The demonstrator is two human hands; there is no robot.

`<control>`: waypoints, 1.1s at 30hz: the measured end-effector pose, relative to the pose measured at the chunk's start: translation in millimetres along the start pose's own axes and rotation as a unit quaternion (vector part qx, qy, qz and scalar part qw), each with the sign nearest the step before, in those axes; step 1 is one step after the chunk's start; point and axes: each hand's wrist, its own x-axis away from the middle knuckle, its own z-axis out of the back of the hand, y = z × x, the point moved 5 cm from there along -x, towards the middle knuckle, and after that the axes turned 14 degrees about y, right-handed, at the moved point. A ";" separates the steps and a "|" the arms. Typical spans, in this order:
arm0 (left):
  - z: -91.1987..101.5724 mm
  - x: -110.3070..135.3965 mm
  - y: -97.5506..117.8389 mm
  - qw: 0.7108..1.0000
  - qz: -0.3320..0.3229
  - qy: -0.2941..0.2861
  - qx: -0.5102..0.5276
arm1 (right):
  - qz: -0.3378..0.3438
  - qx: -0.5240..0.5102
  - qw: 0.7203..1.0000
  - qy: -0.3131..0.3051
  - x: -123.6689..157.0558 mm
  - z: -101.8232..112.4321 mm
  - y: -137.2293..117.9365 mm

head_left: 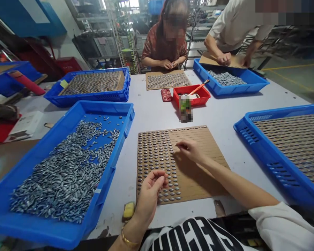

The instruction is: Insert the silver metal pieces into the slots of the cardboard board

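A brown board point(199, 167) with grooved lines lies in front of me. Rows of small oval silvery metal pieces point(157, 146) cover its left part, and a single row runs along its far edge. My right hand point(191, 150) is over the board beside the last column, thumb and fingers pinched together; what sits between the fingertips is too small to tell. Above the board's near left part, my left hand point(153, 188) is curled with its fingers closed, and its contents are hidden. To the left stands a blue tray point(120, 143) holding a loose heap of the same metal pieces point(65, 174).
A blue crate point(261, 153) with filled boards stands at right, another blue crate point(89, 99) at far left. A red bin point(204, 99) with a brush sits beyond my board. Two people work across the table, one over a blue tray point(232, 90). A yellow block point(129, 210) lies near my left wrist.
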 end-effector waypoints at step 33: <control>10.9 -37.8 87.0 0.965 -0.149 0.056 -0.207 | 0.082 0.142 0.983 -0.081 -66.5 -42.4 66.3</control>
